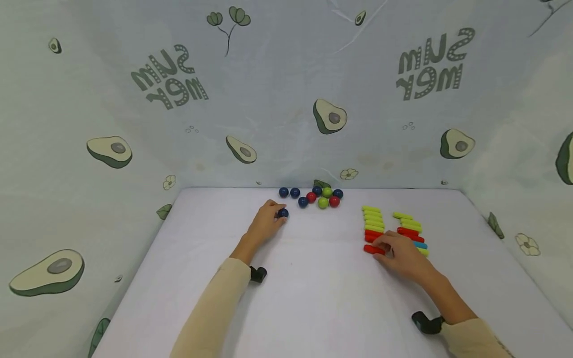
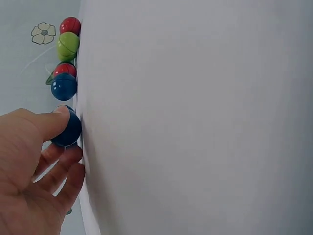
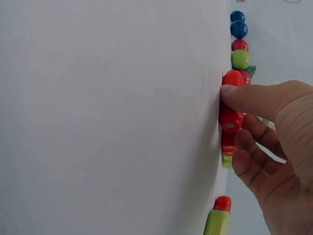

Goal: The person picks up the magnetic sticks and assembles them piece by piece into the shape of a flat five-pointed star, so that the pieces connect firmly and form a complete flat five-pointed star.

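Note:
My left hand [image 1: 264, 223] pinches a dark blue ball [image 1: 283, 213] between thumb and fingers, low over the white table. The left wrist view shows the thumb on the near side of that blue ball [image 2: 68, 129], the other fingers loosely bent below it. On the right, my right hand [image 1: 405, 253] holds a short red stick [image 1: 373, 249] by thumb and fingers at the near end of a column of sticks. Close up in the right wrist view, the thumb lies across the red stick [image 3: 231, 100], which has a small greyish dot on its end.
Several blue, red and green balls [image 1: 323, 202] cluster along the table's back edge. A column of yellow-green sticks [image 1: 373, 219] and red ones stands left of a second column [image 1: 411, 224] that includes a blue stick [image 1: 420, 244]. A patterned cloth [image 1: 286, 99] hangs behind.

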Motion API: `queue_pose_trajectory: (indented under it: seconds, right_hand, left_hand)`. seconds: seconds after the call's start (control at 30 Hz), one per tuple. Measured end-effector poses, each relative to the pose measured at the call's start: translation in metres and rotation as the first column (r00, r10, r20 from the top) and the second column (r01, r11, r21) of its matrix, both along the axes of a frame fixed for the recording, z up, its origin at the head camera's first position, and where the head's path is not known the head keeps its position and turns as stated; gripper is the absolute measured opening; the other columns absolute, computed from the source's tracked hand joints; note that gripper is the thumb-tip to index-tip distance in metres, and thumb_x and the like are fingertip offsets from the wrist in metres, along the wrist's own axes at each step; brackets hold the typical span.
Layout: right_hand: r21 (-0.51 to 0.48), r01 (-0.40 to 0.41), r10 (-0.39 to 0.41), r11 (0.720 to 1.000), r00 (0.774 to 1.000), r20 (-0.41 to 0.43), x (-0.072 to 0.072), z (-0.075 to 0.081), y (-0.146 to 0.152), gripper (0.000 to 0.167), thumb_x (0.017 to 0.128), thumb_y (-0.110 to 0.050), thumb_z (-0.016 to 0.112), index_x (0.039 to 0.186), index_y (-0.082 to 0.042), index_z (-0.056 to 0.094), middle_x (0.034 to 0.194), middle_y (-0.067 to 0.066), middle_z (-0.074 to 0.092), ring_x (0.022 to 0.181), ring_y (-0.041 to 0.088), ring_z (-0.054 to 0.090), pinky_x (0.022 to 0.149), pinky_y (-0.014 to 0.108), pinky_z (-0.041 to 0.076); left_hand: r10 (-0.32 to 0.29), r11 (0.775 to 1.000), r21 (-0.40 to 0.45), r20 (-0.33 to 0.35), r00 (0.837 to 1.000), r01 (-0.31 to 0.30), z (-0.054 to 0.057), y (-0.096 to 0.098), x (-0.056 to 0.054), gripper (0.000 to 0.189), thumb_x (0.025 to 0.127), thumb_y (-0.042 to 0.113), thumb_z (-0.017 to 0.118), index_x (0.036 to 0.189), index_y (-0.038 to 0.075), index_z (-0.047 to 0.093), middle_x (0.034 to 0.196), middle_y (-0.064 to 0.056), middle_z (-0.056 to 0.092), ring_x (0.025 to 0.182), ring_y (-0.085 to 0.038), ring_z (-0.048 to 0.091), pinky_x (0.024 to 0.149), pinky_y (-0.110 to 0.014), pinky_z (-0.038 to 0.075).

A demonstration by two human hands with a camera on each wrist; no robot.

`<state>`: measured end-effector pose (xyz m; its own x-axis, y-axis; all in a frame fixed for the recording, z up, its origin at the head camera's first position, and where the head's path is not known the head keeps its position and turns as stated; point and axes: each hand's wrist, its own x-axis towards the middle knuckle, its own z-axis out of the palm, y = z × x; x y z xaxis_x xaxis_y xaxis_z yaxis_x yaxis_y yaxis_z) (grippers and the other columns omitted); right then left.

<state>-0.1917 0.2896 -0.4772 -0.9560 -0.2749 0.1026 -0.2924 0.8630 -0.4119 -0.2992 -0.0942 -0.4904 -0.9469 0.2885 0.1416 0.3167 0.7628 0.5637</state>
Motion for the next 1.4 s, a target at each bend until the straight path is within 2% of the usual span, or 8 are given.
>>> queue_pose_trajectory:
  seconds: [0.1, 0.2, 0.33, 0.5, 0.7, 1.0, 1.23, 1.4]
  right_hand:
    - [-0.001, -0.007, 0.007, 1.0, 1.0, 0.004, -0.002, -0.001, -0.007, 0.029, 0.084, -0.015, 0.085, 0.111, -0.011, 0.074, 0.103, 0.002, 0.069, 0.089, 0.016, 0.057, 0.071, 0.024, 0.053]
    - [-0.014, -0.034, 0.035, 0.999, 0.999, 0.016, -0.006, -0.003, -0.015, 0.03, 0.084, -0.014, 0.085, 0.112, -0.011, 0.073, 0.103, 0.001, 0.071, 0.088, 0.015, 0.057, 0.071, 0.023, 0.052]
    - [-0.034, -0.069, 0.07, 0.997, 0.997, 0.02, -0.01, -0.003, -0.028, 0.03, 0.084, -0.013, 0.085, 0.111, -0.01, 0.074, 0.098, -0.002, 0.07, 0.086, 0.013, 0.057, 0.072, 0.022, 0.052]
    - [-0.062, -0.094, 0.095, 0.994, 0.995, 0.014, -0.013, -0.003, -0.046, 0.028, 0.085, -0.013, 0.084, 0.111, -0.013, 0.075, 0.101, -0.003, 0.07, 0.089, 0.013, 0.059, 0.077, 0.023, 0.055]
    - [-0.098, -0.121, 0.126, 0.988, 0.991, 0.051, -0.016, 0.0, -0.074, 0.027, 0.089, -0.015, 0.081, 0.115, -0.016, 0.075, 0.108, -0.002, 0.071, 0.092, 0.013, 0.06, 0.078, 0.024, 0.055]
    - [-0.102, -0.188, 0.195, 0.977, 0.979, 0.064, -0.026, -0.001, -0.111, 0.024, 0.091, -0.018, 0.079, 0.115, -0.019, 0.075, 0.107, -0.007, 0.069, 0.093, 0.01, 0.059, 0.084, 0.027, 0.056]
    - [-0.154, -0.252, 0.262, 0.955, 0.964, 0.042, -0.03, -0.001, -0.125, 0.021, 0.091, -0.014, 0.078, 0.112, -0.016, 0.075, 0.104, -0.005, 0.069, 0.09, 0.011, 0.058, 0.081, 0.026, 0.055]
    - [-0.185, -0.262, 0.275, 0.947, 0.96, 0.049, -0.03, -0.003, -0.131, 0.021, 0.092, -0.014, 0.077, 0.112, -0.015, 0.074, 0.106, -0.004, 0.069, 0.092, 0.011, 0.06, 0.084, 0.027, 0.056]
  left_hand:
    - [-0.037, 0.998, 0.05, 0.025, 0.999, 0.036, -0.001, -0.002, 0.01, 0.04, 0.098, 0.021, 0.072, 0.136, 0.007, 0.066, 0.133, -0.014, 0.062, 0.096, -0.017, 0.062, 0.086, -0.033, 0.055]
    - [-0.067, 0.994, 0.088, 0.045, 0.997, 0.063, -0.004, -0.003, 0.02, 0.039, 0.096, 0.023, 0.074, 0.131, 0.008, 0.069, 0.121, -0.01, 0.07, 0.089, -0.013, 0.064, 0.081, -0.03, 0.055]
    - [-0.095, 0.989, 0.124, 0.073, 0.993, 0.086, -0.006, -0.006, 0.035, 0.038, 0.094, 0.027, 0.077, 0.128, 0.013, 0.07, 0.103, -0.002, 0.074, 0.088, -0.009, 0.065, 0.082, -0.028, 0.056]
    - [-0.128, 0.978, 0.18, 0.112, 0.985, 0.107, -0.005, -0.005, 0.051, 0.035, 0.09, 0.029, 0.082, 0.121, 0.017, 0.073, 0.099, 0.003, 0.071, 0.091, -0.008, 0.066, 0.086, -0.028, 0.056]
    - [-0.168, 0.971, 0.195, 0.148, 0.975, 0.138, -0.008, 0.002, 0.065, 0.035, 0.088, 0.033, 0.084, 0.118, 0.021, 0.072, 0.098, 0.008, 0.07, 0.091, -0.006, 0.065, 0.087, -0.026, 0.055]
    - [-0.176, 0.963, 0.228, 0.14, 0.974, 0.141, -0.014, 0.008, 0.072, 0.037, 0.086, 0.036, 0.084, 0.117, 0.02, 0.072, 0.099, 0.008, 0.072, 0.09, -0.004, 0.066, 0.086, -0.023, 0.055]
    - [-0.18, 0.958, 0.246, 0.122, 0.976, 0.146, -0.016, 0.007, 0.072, 0.037, 0.086, 0.035, 0.084, 0.118, 0.019, 0.072, 0.1, 0.008, 0.073, 0.09, -0.003, 0.066, 0.085, -0.021, 0.055]
    - [-0.189, 0.958, 0.237, 0.1, 0.977, 0.161, -0.018, 0.007, 0.072, 0.039, 0.087, 0.036, 0.084, 0.12, 0.018, 0.072, 0.101, 0.006, 0.073, 0.089, -0.003, 0.065, 0.084, -0.021, 0.055]
